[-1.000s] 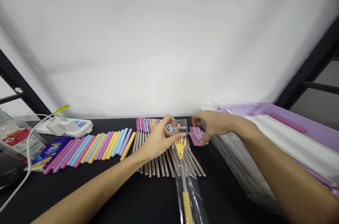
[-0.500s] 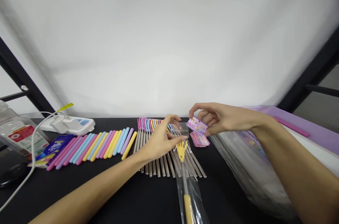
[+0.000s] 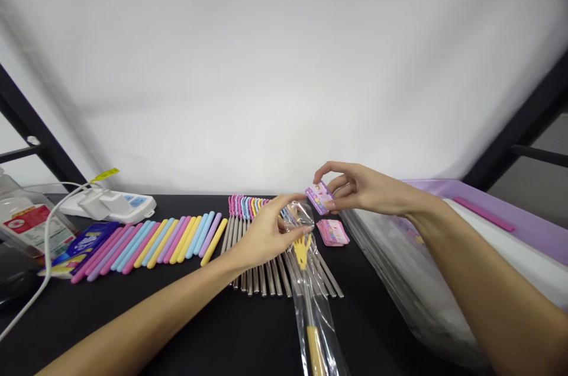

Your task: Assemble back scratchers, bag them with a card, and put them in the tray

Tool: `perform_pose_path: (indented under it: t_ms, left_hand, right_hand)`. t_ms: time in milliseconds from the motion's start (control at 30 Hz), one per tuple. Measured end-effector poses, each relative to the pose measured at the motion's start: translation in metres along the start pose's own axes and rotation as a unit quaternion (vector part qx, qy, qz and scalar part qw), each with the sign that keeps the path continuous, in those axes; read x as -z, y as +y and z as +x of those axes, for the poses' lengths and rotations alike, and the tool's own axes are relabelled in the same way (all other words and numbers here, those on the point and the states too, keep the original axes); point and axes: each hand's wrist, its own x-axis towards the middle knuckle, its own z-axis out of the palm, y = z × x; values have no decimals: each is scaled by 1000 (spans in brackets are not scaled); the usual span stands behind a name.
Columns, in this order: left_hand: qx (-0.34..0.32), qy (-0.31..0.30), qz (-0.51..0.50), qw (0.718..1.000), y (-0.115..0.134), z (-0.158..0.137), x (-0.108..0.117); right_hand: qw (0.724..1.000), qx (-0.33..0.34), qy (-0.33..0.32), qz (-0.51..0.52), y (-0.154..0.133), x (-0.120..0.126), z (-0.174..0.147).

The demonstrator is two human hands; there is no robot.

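My left hand has its thumb and fingers at the top of a clear plastic bag, holding it near its mouth. Inside the bag lies a back scratcher with a yellow hand-shaped head, a metal rod and a yellow handle. Between the thumb and fingers of my right hand is a small purple printed card, tilted, just right of the bag's mouth. A small stack of pink printed cards rests on the black table below it.
Metal rods with coloured hand-shaped heads lie in a row under my left hand. Coloured handles line up to the left, beside a blue packet, a power strip and a plastic bottle. Clear bags are piled at right.
My right hand has lifted the purple card up and slightly left, away from the stack and closer to the bag's mouth. My left hand stays at the bag. The view has shifted slightly.
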Motion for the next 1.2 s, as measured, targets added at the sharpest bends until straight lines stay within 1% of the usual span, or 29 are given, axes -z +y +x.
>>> perform_pose_path:
  t_ms: [100, 200, 333, 400, 467, 567, 700, 833, 900, 1000, 1067, 1200]
  left_hand:
    - [10, 0, -12, 1000, 0, -1, 0]
    - [14, 1, -16, 1000, 2, -1, 1]
    - [21, -15, -24, 999, 8, -2, 3]
    - [15, -20, -35, 999, 9, -2, 3]
    - [12, -22, -48, 999, 9, -2, 3]
    - [16, -23, -56, 998, 6, -1, 1]
    - [2, -3, -44, 999, 2, -1, 1]
    - [-3, -11, -27, 1000, 3, -1, 1]
    - [-2, -7, -20, 1000, 4, -2, 1]
    - [-3, -5, -27, 1000, 3, -2, 1]
    - [-5, 1, -41, 999, 3, -2, 0]
    - [-1, 14, -58, 998, 3, -1, 1]
  right_hand:
    - [1000, 13, 20, -16, -2, -2, 1]
    - [994, 52, 63, -77, -4, -7, 4]
    - [964, 118, 143, -189, -9, -18, 12]
    - [955, 139, 170, -201, -10, -24, 15]
    - [954, 154, 183, -179, -10, -28, 18]
    - [963, 140, 173, -152, -8, -29, 19]
    - [977, 110, 130, -132, -7, -25, 17]
    - [983, 103, 93, -117, -5, -21, 16]
    - [983, 92, 95, -126, -4, -21, 17]
    - [979, 88, 118, -143, -1, -26, 20]
    - [979, 90, 127, -129, 0, -29, 21]
    - [985, 79, 118, -101, 0, -30, 22]
